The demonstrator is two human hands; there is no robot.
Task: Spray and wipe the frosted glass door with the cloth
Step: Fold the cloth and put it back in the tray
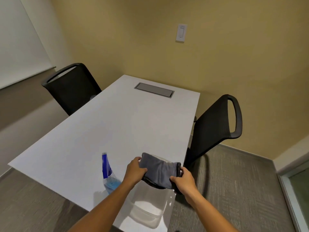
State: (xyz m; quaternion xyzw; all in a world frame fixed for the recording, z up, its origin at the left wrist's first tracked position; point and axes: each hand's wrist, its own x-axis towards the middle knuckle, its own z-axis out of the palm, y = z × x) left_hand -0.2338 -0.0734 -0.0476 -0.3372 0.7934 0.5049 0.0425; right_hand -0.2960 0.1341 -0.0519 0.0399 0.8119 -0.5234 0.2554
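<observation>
Head view: a grey cloth is being held above the near end of a white table, stretched between two hands. The left hand is being closed on the cloth's left edge, fingers curled under and thumb on top; the right hand is being closed on the right, dark-trimmed edge, so that the fabric is being kept off the tabletop in a loose fold. A spray bottle with a blue trigger head and blue liquid is being left standing on the table just beside the left forearm, touched by neither hand. The frosted glass door cannot be identified with confidence; only a pale framed glass panel is being shown at the far right edge, low in the frame, well apart from the table. Two black chairs are being left at the table's sides. The step in hand is judged to be preparation: the cloth is being folded or arranged for wiping, and nothing is being sprayed or wiped yet. For the next move, the cloth would probably need to be gathered into one hand, the bottle taken up by its neck with the freed hand, and the body turned toward the glass.
</observation>
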